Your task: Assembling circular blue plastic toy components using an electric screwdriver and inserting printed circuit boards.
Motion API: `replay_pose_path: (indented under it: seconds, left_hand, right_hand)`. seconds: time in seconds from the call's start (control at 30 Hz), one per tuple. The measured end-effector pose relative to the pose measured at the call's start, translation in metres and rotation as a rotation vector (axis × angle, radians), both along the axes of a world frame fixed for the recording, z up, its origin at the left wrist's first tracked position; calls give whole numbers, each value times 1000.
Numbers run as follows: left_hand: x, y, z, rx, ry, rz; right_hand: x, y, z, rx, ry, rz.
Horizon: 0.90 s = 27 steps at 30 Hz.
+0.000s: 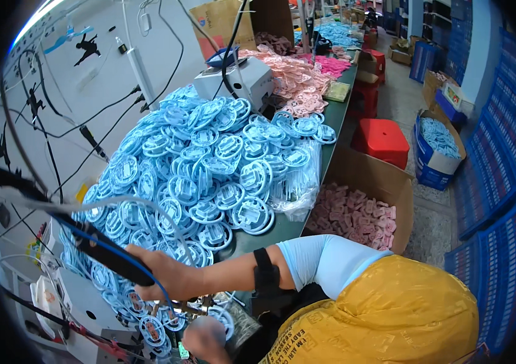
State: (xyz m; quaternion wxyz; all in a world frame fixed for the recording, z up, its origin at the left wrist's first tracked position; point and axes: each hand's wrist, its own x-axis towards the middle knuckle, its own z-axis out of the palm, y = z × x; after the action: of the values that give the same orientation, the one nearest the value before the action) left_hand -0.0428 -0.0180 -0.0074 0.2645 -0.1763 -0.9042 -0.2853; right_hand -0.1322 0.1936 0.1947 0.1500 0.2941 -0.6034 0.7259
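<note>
My right hand (164, 273) is closed round the lower end of a black electric screwdriver (103, 247), which slants in from the upper left with a cord. Its tip is hidden behind the hand. Below, my left hand (205, 340) is smeared by motion, and its fingers cannot be made out. Beside it lies a light blue round plastic part (222, 320), and small metal fittings (190, 308) show between the two hands. A large heap of the same light blue round parts (203, 164) covers the bench beyond my right hand.
Pink parts (300, 82) and a white machine (236, 79) stand farther along the green bench (264, 242). A cardboard box (391, 176) of pink pieces is beside it, with a red stool (380, 142) behind. Cables hang at the left. Blue crates (494, 151) line the right.
</note>
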Motion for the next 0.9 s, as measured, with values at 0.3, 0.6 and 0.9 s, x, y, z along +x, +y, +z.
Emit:
replay_pose_path:
  seconds: [0.3,0.6,0.9]
  left_hand:
    - [31,-7,9,-121,50,-128]
    - [39,24,-3,-77,-137,-252]
    - [47,2,1,-71,-148,-52]
  right_hand:
    - [-3,-8,5,-3,-4,-54]
    - [-6,-5,0,50,-120,-181]
    - [-5,-26,5,-61,-70,14]
